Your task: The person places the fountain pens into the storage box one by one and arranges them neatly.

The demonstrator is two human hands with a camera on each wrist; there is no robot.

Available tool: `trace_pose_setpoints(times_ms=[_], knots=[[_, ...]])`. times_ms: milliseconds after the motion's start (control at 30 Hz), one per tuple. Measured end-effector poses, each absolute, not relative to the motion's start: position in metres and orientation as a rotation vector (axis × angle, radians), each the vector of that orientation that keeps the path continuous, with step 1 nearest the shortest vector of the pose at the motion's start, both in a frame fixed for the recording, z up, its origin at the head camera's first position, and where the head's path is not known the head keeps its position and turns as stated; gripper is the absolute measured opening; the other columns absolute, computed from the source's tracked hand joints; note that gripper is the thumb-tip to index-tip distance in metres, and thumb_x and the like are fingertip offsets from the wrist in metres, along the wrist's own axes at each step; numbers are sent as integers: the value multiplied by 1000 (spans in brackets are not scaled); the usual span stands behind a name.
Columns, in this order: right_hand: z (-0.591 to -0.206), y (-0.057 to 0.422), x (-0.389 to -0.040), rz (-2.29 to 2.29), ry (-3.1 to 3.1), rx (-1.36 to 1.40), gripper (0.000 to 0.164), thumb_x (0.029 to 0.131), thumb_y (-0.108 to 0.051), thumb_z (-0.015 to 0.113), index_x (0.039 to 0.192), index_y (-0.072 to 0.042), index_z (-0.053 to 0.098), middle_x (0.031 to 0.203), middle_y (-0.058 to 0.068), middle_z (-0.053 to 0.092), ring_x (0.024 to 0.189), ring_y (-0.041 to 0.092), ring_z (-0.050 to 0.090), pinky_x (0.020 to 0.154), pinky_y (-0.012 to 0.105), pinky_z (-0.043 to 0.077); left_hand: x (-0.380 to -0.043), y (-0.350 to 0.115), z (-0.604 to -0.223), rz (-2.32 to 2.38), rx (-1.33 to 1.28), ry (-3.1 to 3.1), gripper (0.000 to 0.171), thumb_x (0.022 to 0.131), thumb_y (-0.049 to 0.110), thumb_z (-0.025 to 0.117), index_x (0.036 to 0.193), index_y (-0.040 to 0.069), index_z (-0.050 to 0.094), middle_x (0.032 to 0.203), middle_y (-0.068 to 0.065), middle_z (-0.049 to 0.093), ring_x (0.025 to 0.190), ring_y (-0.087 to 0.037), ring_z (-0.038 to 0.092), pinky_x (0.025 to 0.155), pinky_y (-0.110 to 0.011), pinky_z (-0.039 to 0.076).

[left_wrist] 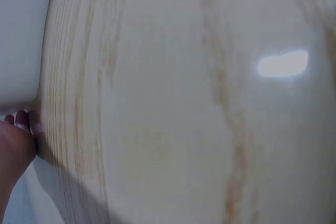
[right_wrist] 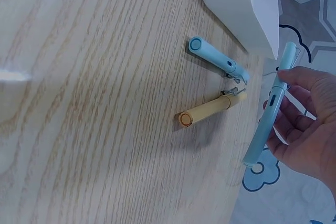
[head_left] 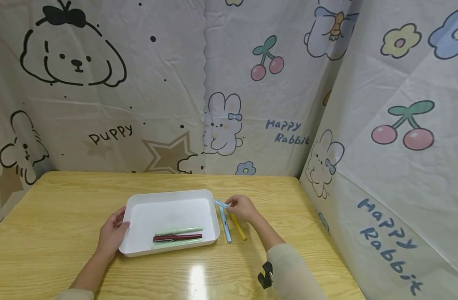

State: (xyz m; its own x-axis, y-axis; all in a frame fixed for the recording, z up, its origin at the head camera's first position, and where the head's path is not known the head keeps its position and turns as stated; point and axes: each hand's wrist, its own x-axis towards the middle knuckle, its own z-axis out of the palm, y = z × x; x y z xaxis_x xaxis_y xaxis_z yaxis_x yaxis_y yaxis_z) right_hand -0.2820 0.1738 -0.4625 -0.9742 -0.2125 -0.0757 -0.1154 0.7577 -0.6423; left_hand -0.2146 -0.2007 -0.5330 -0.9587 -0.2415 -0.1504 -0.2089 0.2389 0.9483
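At the white tray's (head_left: 169, 204) left end, my left hand (head_left: 112, 234) grips the wall with the thumb over the rim. In the left wrist view only part of that hand (left_wrist: 16, 148) shows, beside the tray's corner. My right hand (head_left: 243, 208) pinches a light blue pen (right_wrist: 268, 114) between thumb and fingers, raised off the table just right of the tray. Below it on the table lie another light blue pen (right_wrist: 212, 55) and a yellow pen (right_wrist: 207, 111), both with metal clips. Inside the tray, a dark red pen (head_left: 182, 237) lies between two pale green pens (head_left: 187, 229).
The wooden table (head_left: 79, 187) has a glossy surface with a bright reflection near the front. A printed cloth (head_left: 169, 96) with cartoon animals hangs behind it and along the right side. A small black device (head_left: 265, 275) sits by the right sleeve (head_left: 294, 266).
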Motion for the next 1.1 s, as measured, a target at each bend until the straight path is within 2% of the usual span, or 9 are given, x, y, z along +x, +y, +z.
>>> trace_pose_setpoints(times_ms=[500,1100], knots=[[-460,164,-286,-954,2786,-296,18,84,-14,66,100,-7,69,85,5,60,74,14,51,60,21,44,-215,-201,-532,-1871,446,-2450,56,97,14,39,149,7,20,151,-20,28,137,-36,32,112,-49,30],[-458,151,-289,-901,2765,-326,17,85,-15,65,100,-8,69,84,4,59,71,14,51,58,22,45,-216,-201,-534,-1875,440,-2434,56,96,11,39,149,7,22,150,-20,30,136,-34,34,112,-48,31]])
